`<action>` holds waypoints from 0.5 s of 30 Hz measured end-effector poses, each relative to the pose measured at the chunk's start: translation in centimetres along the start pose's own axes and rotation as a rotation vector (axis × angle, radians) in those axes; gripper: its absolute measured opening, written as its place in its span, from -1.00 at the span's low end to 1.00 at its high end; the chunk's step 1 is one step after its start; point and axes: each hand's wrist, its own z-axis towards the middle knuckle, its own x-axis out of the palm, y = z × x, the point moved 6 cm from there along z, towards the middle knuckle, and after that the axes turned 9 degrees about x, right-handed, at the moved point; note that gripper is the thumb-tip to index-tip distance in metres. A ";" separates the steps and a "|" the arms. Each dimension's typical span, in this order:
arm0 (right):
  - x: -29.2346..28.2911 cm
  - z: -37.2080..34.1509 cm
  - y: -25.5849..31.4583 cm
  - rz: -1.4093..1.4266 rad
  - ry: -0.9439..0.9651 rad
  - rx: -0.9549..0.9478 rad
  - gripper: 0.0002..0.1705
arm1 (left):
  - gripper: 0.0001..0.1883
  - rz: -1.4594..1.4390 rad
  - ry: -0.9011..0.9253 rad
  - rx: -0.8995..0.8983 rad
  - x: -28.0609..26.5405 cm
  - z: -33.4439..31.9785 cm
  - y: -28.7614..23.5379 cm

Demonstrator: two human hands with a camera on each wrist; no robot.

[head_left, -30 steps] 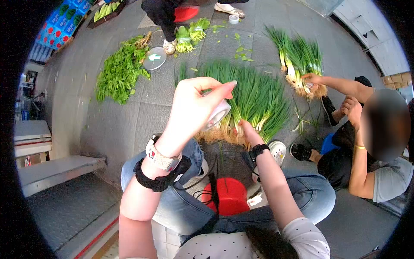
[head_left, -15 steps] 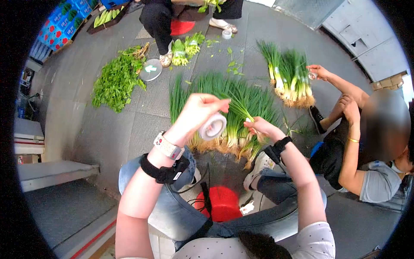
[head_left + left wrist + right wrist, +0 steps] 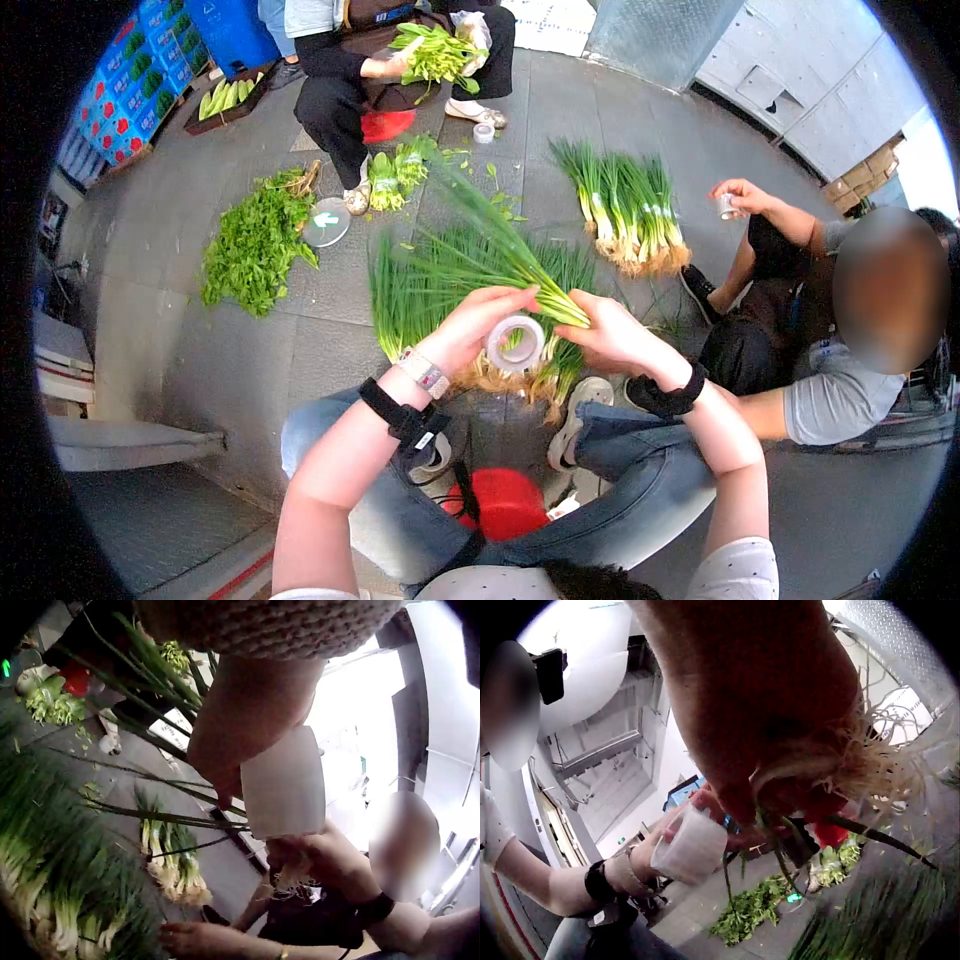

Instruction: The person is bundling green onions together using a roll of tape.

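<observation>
In the head view my right hand [image 3: 615, 335] grips a small bunch of spring onions [image 3: 550, 292] low on the stalks, its leaves slanting up to the left. Pale roots stick out past that hand in the right wrist view. Close against the stalks, the fingertips of my left hand [image 3: 478, 328] meet the bunch from the left. A wide roll of clear tape [image 3: 285, 787] hangs at my left hand, with a finger inside its ring. Below both hands a large pile of spring onions [image 3: 400, 300] lies on the floor, roots towards me.
Tied spring onions [image 3: 620, 210] lie at the right, beside a seated person holding a tape roll [image 3: 726, 206]. Leafy greens [image 3: 250, 240] and a round scale [image 3: 327, 222] are at the left. Another person across holds greens [image 3: 440, 55]. A red stool [image 3: 505, 505] is beneath me.
My right hand has lifted a bunch from the pile and brought it up to the left. My left hand has come in to the stalks with the tape. The neighbour's hand has left the tied bunches.
</observation>
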 end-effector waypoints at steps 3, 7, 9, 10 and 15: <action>-0.8 -1.2 2.6 -0.002 -0.036 -0.091 -0.69 | -0.75 -0.188 -0.051 0.014 1.1 -0.6 -0.7; -1.7 -1.9 3.6 -0.125 -0.240 -0.138 -0.70 | -0.74 -0.144 -0.111 0.019 1.8 -2.5 -1.8; -2.3 -2.1 4.7 -0.169 -0.333 -0.143 -0.68 | -0.75 -0.225 -0.050 0.005 2.3 -3.0 -1.3; -2.1 -2.2 5.4 -0.220 -0.308 -0.152 -0.65 | -0.76 -0.264 -0.009 0.054 2.5 -3.1 -1.8; -1.6 -1.5 6.4 -0.149 -0.171 -0.077 -0.63 | -0.79 -0.363 0.009 0.207 1.3 -2.4 -4.3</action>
